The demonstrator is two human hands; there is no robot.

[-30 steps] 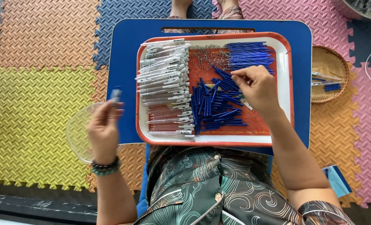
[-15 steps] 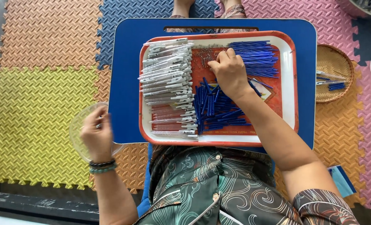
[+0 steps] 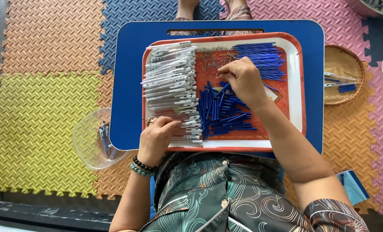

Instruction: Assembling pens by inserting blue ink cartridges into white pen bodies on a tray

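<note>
On the red tray (image 3: 295,86), which lies on one blue lap table (image 3: 127,64), sit three groups too many to count: white pen barrels (image 3: 170,81) along its left edge, short blue caps (image 3: 223,111) at centre, blue refills (image 3: 260,56) at its top right corner. Right hand (image 3: 243,79), fingers pinched together, touches tiny springs (image 3: 213,58); left hand (image 3: 157,137), fingers curled on the barrels at the bottom left corner, has come from the clear bowl (image 3: 90,139) since half a second ago.

Blue lap table (image 3: 131,86) carries red tray (image 3: 297,86) (white-rimmed).
</note>
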